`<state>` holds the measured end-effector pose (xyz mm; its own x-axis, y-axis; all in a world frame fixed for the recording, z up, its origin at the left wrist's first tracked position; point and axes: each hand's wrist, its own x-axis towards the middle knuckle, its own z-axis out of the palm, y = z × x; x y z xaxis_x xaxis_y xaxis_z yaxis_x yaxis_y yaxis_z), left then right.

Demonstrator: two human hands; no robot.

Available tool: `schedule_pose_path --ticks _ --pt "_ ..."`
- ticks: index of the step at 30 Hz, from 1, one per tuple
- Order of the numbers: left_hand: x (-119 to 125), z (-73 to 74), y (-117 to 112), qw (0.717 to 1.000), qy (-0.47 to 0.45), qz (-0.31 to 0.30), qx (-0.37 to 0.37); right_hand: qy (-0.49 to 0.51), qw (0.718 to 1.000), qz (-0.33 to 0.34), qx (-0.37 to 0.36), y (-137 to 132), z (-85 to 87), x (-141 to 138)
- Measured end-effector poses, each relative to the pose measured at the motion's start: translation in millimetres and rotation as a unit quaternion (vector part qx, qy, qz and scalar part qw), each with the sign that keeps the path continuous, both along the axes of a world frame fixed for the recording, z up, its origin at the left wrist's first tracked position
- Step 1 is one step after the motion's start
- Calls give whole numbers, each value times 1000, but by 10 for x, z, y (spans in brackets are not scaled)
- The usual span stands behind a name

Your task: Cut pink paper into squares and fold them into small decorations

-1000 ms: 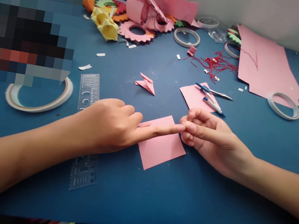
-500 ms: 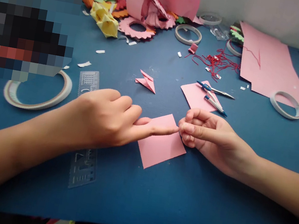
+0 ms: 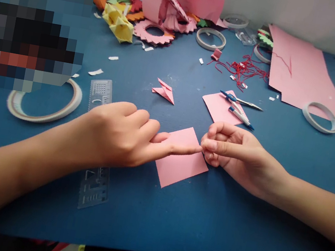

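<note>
My left hand (image 3: 123, 135) reaches in from the left, its back turned up. One finger is stretched out to the right and the others are curled; I see nothing in it. The stretched fingertip meets the pinched fingers of my right hand (image 3: 233, 154). Anything between those fingers is hidden or too small to make out. Beneath the hands a pink paper rectangle (image 3: 179, 168) lies flat on the blue table (image 3: 150, 222). Under my left hand and forearm runs a clear stencil ruler (image 3: 94, 192), partly covered. A small folded pink paper piece (image 3: 166, 91) lies beyond them.
Behind my right hand, a compass (image 3: 238, 107) rests on pink paper (image 3: 215, 103). Tape rolls (image 3: 76, 100) lie at left, right and back. Tangled red thread (image 3: 245, 70), a large pink sheet (image 3: 303, 71) and a pile of paper crafts (image 3: 182, 7) fill the back.
My left hand has shifted very slightly to the right and down, its fingertip still at my right fingers. The right hand and the things on the table look the same.
</note>
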<state>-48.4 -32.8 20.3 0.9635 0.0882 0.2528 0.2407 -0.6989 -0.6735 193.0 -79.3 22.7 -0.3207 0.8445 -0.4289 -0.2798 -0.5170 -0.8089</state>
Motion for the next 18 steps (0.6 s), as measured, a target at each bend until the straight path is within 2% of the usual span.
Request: schedule_pose_path --ticks 8,18 --pt "12 -45 -13 999 -32 -30 10 -34 999 24 21 3 18 -5" --pt "23 -72 -37 997 -55 -50 -36 -67 994 52 65 1 -32 0"
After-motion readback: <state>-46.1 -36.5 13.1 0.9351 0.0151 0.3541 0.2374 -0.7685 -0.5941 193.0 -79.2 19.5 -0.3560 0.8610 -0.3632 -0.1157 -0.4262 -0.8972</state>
